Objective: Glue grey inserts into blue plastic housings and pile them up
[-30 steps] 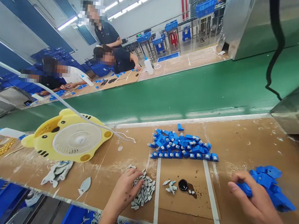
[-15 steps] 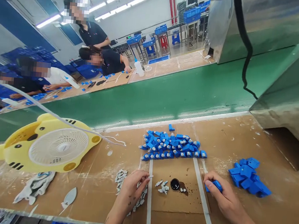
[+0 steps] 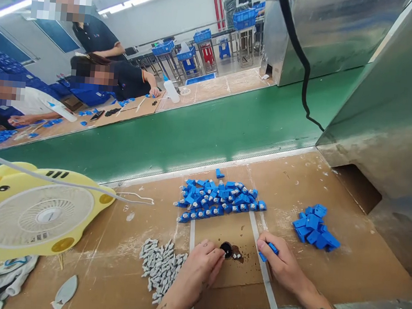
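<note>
My left hand (image 3: pixel 204 266) is closed in a pinch at the rim of a small round cup (image 3: pixel 226 248) of black liquid. A small pale grey piece shows only partly at its fingertips, over the liquid. My right hand (image 3: pixel 280 261) grips a blue plastic block (image 3: pixel 268 251) by the right tape strip, holding it just above the board. Left of my left hand spreads a heap of small grey pieces (image 3: pixel 160 266). A few tiny white bits (image 3: pixel 236 256) lie in a dark spill beside the cup.
Blue blocks with pale tips (image 3: pixel 220 196) stand in a row and a pile behind the cup. More blue blocks (image 3: pixel 315 226) are heaped at right. A yellow fan (image 3: pixel 45 212) and a cloth glove (image 3: pixel 3 281) lie left. Beyond the green belt (image 3: pixel 209 121), co-workers sit at a bench.
My left hand has moved right, from above the grey heap to the black cup, and now covers the loose grey pieces there. My right hand still holds the blue block. The view has shifted right.
</note>
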Motion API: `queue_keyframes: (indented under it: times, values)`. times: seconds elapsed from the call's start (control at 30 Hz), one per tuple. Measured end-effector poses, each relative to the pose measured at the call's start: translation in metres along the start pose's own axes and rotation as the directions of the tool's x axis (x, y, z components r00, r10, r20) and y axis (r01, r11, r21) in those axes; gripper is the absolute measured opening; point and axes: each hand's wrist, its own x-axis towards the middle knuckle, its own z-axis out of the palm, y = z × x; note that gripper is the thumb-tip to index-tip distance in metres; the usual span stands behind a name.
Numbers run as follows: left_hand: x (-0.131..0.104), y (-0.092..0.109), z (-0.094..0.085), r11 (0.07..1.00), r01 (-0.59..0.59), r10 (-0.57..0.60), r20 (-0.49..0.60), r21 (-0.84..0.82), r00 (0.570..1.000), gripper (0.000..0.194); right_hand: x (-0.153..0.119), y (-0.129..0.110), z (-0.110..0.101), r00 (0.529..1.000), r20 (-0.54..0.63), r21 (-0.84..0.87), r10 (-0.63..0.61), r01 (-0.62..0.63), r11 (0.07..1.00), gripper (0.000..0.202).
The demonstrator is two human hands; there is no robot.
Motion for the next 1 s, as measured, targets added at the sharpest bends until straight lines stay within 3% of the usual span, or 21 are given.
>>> queue_keyframes:
  times: [0.1, 0.23, 0.4, 0.67, 0.8, 0.9, 1.0]
  values:
    - [0.007, 0.006, -0.008, 0.994, 0.009, -0.021, -0.110, -0.106, 0.994, 0.031, 0.001, -0.001, 0.009, 0.996, -0.071, 0.153, 0.054, -0.043, 0.987, 0.055]
    - [0.020, 0.023, -0.008, 0.955, 0.024, -0.109, -0.274, -0.294, 0.956, 0.017, 0.009, -0.006, 0.027, 0.962, -0.156, 0.468, 0.223, -0.127, 0.875, 0.058]
    - [0.033, 0.047, 0.004, 0.917, 0.042, -0.209, -0.389, -0.397, 0.897, 0.016, 0.016, -0.015, 0.036, 0.962, -0.163, 0.495, 0.221, -0.114, 0.861, 0.058]
    - [0.027, 0.049, 0.033, 0.866, 0.065, -0.279, -0.371, -0.496, 0.886, 0.017, 0.014, -0.019, 0.052, 0.949, -0.179, 0.587, 0.259, -0.108, 0.802, 0.058]
    - [0.027, 0.047, 0.030, 0.845, 0.072, -0.293, -0.346, -0.530, 0.891, 0.019, 0.016, -0.019, 0.055, 0.949, -0.153, 0.619, 0.275, -0.125, 0.775, 0.060]
    - [0.039, 0.042, 0.017, 0.838, 0.102, -0.276, -0.255, -0.537, 0.927, 0.019, 0.020, -0.022, 0.039, 0.985, -0.108, 0.488, 0.135, -0.065, 0.871, 0.053]
    - [0.057, 0.023, 0.000, 0.874, 0.140, -0.274, -0.234, -0.466, 0.933, 0.021, 0.025, -0.027, 0.006, 0.996, -0.074, 0.251, -0.045, 0.062, 0.966, 0.043]
